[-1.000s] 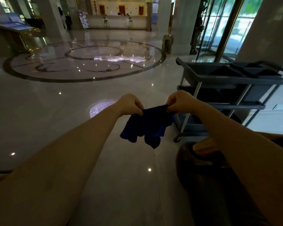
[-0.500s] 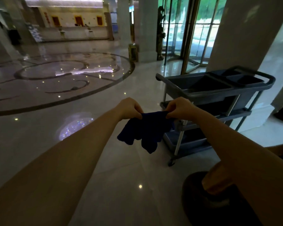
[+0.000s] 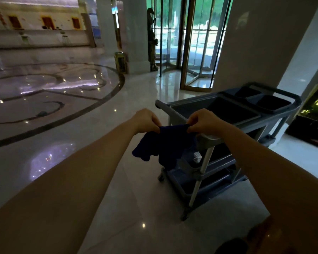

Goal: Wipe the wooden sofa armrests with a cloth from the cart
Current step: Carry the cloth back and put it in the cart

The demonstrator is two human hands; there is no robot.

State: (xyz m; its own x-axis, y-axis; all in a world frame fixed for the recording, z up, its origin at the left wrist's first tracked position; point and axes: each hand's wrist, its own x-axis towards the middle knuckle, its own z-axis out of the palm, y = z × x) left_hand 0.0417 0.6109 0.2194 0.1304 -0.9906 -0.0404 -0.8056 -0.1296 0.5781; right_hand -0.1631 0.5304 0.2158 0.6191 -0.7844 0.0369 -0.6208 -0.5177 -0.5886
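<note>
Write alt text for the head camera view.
Two bare hands, left hand and right hand, pinch the top edge of a dark blue cloth held up before a grey cleaning cart in a marble lobby near a revolving door.

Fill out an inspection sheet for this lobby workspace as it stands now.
Surface: glossy marble floor with a dark inlaid ring, ceiling lights reflected.
Job's things: dark blue cloth held up, its lower part hanging loose; grey three-shelf cart right behind it; dark rounded wooden shape at the bottom right corner, possibly the sofa armrest.
Clutter: nothing seen on the floor.
Hands: left hand and right hand each pinch the cloth's top edge.
Cables: nothing seen.
Surroundings: revolving glass door, white pillar, reception counter.
</note>
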